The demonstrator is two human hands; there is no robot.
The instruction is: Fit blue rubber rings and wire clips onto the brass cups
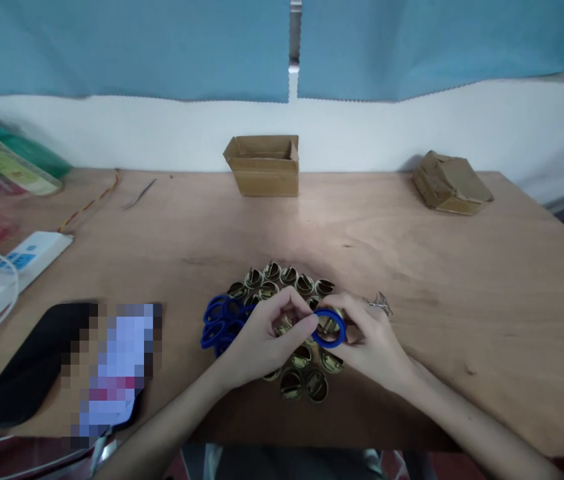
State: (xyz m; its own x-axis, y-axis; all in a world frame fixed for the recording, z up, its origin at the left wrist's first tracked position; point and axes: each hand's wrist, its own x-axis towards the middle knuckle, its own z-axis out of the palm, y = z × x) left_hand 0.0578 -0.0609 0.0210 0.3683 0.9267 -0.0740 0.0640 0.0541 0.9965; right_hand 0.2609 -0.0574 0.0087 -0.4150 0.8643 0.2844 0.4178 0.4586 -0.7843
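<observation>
My left hand [267,333] pinches a blue ring [331,344] at its left edge between thumb and fingers. From the other side, my right hand [375,340] has its fingers closed on the same ring. Inside the ring shows a brass-coloured round piece with a bar across it; whether it is fixed there I cannot tell. A heap of blue rings [213,332] lies left of my left hand. Under and around both hands, several brass-coloured round pieces [317,385] rest on the table, partly hidden by my fingers.
An open cardboard box [268,183] stands at the back, a crumpled one [455,187] at the back right. Left are a black phone [27,367], a blurred-out screen [117,367], a power strip [42,257] and tweezers [141,193]. A small shiny piece [382,304] lies beyond my right hand.
</observation>
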